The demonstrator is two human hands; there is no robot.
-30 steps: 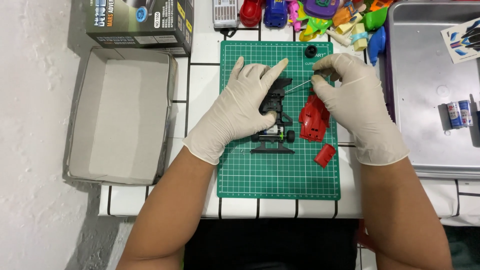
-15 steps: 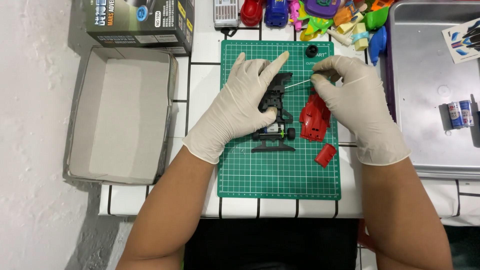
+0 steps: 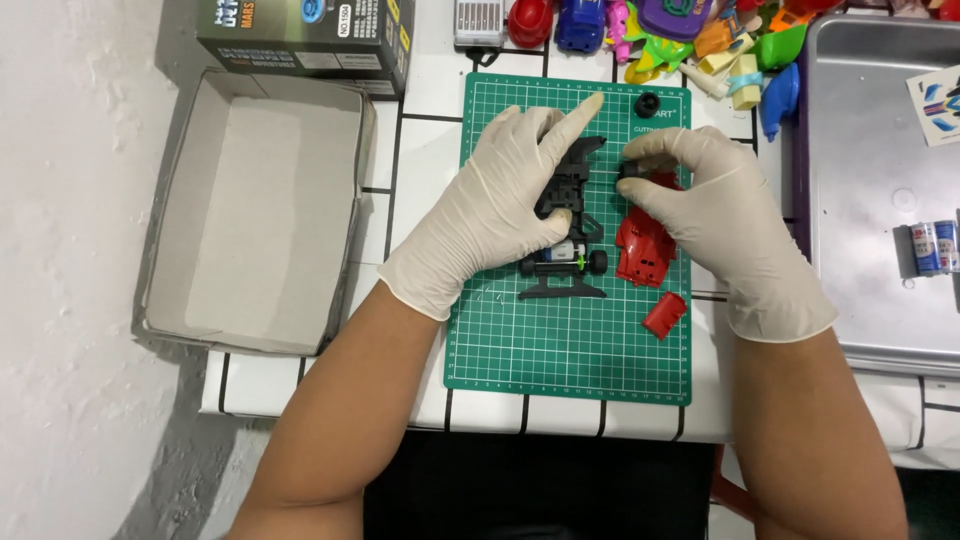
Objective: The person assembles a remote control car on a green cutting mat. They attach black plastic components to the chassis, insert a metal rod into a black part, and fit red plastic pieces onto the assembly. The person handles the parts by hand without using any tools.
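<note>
Head view, left to right. Open grey cardboard box tray far left on white tiled table, printed box behind it. Green cutting mat centre. Gloved left hand resting flat on black toy car chassis, index finger stretched out, thumb against the chassis side; pressing down, not wrapped round it. Chassis lying mid-mat, small wheels at its near end. Red car body shell just right of chassis, small red part nearer. Gloved right hand above the shell, fingertips pinched on a small dark piece. Black wheel at mat's top edge. Colourful toy parts behind. Metal tray far right.
</note>
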